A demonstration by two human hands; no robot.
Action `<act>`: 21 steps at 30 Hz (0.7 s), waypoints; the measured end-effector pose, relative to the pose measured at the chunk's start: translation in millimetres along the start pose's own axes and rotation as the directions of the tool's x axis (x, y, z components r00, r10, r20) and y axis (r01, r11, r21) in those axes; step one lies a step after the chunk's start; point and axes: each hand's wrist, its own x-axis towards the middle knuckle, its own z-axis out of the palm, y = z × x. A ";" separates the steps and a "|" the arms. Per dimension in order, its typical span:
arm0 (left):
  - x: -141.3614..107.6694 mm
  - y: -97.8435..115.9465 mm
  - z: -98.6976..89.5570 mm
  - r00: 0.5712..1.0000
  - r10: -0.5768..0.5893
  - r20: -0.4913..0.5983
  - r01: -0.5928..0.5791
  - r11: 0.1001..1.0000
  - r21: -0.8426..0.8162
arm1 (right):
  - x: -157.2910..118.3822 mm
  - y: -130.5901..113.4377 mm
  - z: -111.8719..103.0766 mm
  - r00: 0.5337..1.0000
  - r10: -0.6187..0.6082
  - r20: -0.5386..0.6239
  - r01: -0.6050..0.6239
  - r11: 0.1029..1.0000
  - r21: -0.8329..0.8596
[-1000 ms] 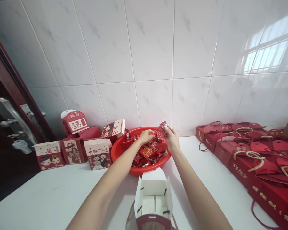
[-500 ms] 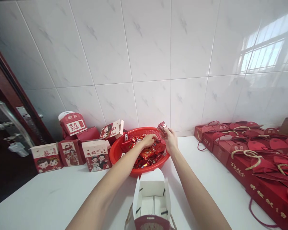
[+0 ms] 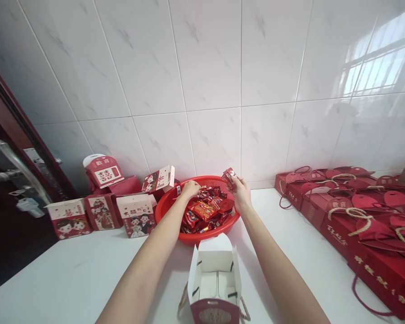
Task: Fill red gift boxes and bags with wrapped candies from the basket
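Note:
My left hand (image 3: pixel 190 189) is inside the red plastic basket (image 3: pixel 162 220), at its back left, fingers drawn together over the wrapped candies (image 3: pixel 205 209). Whatever lies between those fingertips is too small to make out. Above the basket's right rim, my right hand (image 3: pixel 242 192) grips small red candy packets (image 3: pixel 230 176), partly hidden by the fingers. Between my forearms stands an open gift box (image 3: pixel 216 310), white inside and dark red in front, with rope handles at its sides. No candy shows inside it.
Small wedding-themed boxes (image 3: pixel 137 216) stand at the left against the tiled wall (image 3: pixel 212 144). Rows of red gift boxes (image 3: pixel 340 238) with rope handles fill the right side of the white table (image 3: pixel 87 274). A door handle (image 3: pixel 13 162) with keys is at far left.
My left hand has moved left and slightly back across the candies, uncovering the middle of the pile. My right hand still holds the packets at nearly the same spot.

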 end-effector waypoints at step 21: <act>3.9 5.1 4.0 0.980 -0.034 -0.194 0.018 0.996 -0.083 | 0.6 0.1 -0.3 1.000 -0.029 -0.003 0.029 0.999 -0.041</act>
